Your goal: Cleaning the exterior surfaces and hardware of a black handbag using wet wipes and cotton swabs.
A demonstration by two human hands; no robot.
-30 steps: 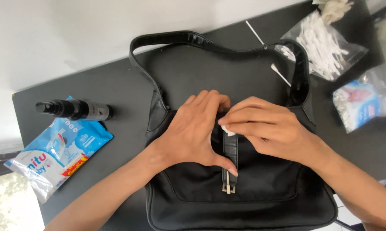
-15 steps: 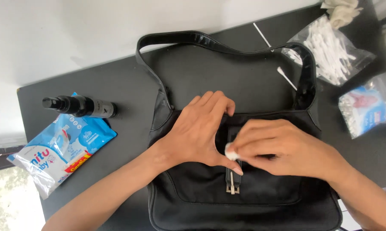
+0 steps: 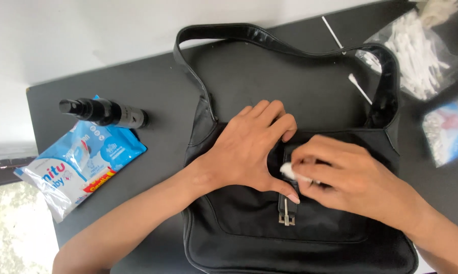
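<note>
A black handbag [image 3: 269, 223] lies flat on the dark desk [image 3: 158, 81], its shoulder strap [image 3: 249, 34] looping away toward the far edge. The left hand [image 3: 249, 152] rests palm down on the bag's front flap, fingers spread and grasping nothing, the thumb stretched along the narrow closure strap just above the silver buckle [image 3: 286, 219]. The right hand [image 3: 348, 177] sits just beside it, touching the flap, its grip clenched on a small white cotton pad [image 3: 288, 171] pinched between thumb and fingers and pressed against the strap by the left thumb. To the left of the bag, a black spray bottle [image 3: 103, 112] lies on its side, touching the top of a blue and white wet-wipe packet [image 3: 79, 163]. At the far right, a clear plastic bag of cotton swabs [image 3: 416, 56] sits near the strap, with 2 loose swabs [image 3: 360, 88] beside it, and a second, blurred clear packet [image 3: 449, 129] lies at the right edge.
</note>
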